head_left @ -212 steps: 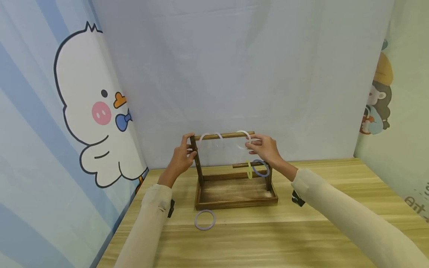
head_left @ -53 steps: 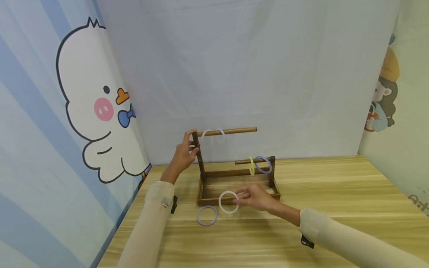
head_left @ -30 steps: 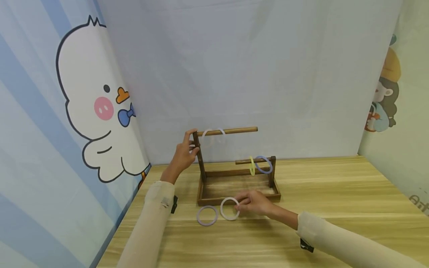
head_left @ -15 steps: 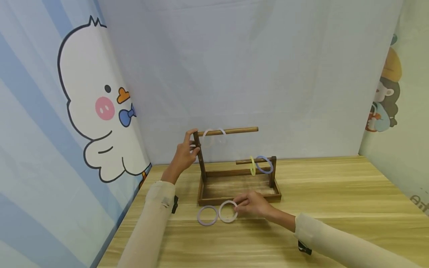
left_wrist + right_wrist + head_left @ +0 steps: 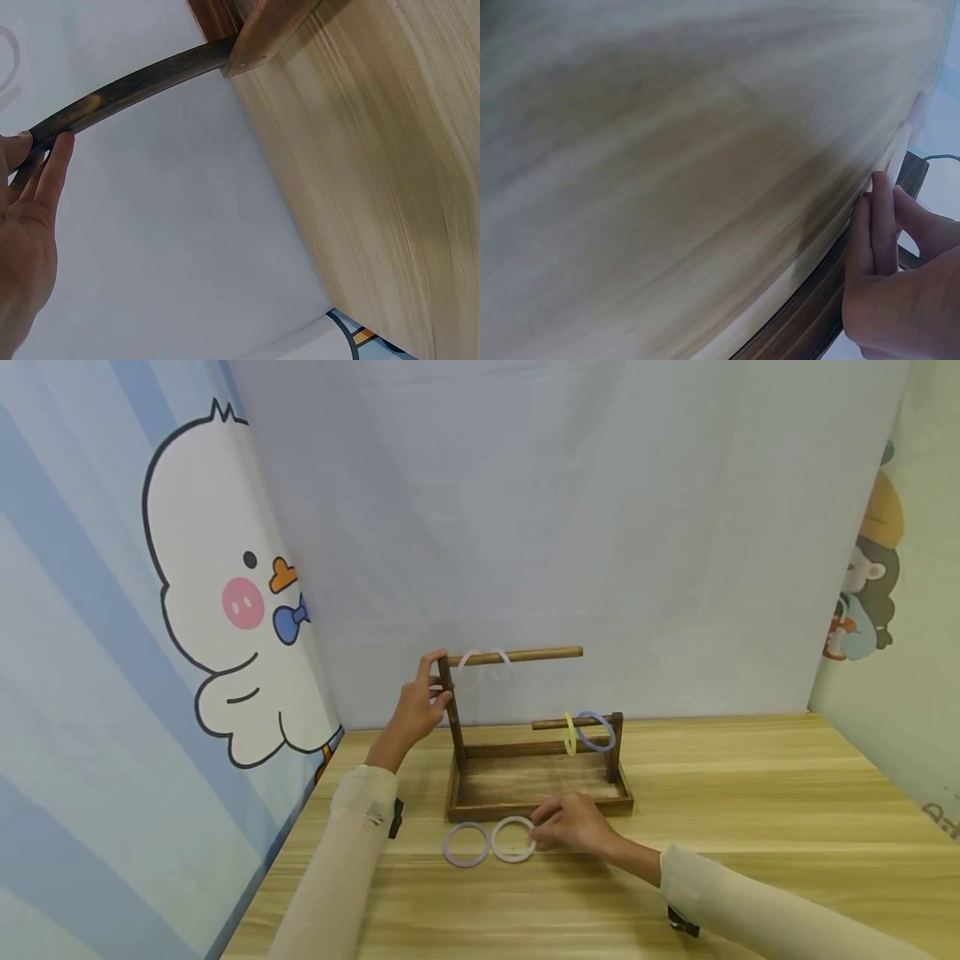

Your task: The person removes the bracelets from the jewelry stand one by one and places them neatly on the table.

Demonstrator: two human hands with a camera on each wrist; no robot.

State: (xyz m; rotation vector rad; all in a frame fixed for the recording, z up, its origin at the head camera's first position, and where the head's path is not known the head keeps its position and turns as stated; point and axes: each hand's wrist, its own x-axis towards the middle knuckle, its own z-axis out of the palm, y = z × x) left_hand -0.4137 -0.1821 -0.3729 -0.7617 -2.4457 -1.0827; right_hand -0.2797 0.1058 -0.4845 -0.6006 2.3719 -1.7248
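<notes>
A dark wooden bracelet stand point(image 5: 540, 812) has a tray base, a tall left post and a short right post. My left hand point(image 5: 418, 706) grips the top of the tall post point(image 5: 142, 84), thumb and fingers on either side of it. In front of the tray a white bangle point(image 5: 513, 862) lies flat on the table, and my right hand point(image 5: 573, 825) pinches its right edge between thumb and fingertips. Left of it lies a lilac bangle point(image 5: 467, 865), rim right at the white one. In the right wrist view the white bangle point(image 5: 901, 146) shows edge-on past the fingertips.
Two pale bangles, one pinkish point(image 5: 465, 658) and one whitish point(image 5: 504, 655), hang on the long upper bar point(image 5: 547, 654). The lower bar holds a yellow bangle point(image 5: 571, 739) and a blue bangle point(image 5: 612, 735). A grey curtain point(image 5: 570, 527) hangs behind the wooden table point(image 5: 735, 810).
The right hand has taken the white bangle off the upper bar, brought it down in front of the tray and laid it beside the lilac bangle. The left hand stays on the post.
</notes>
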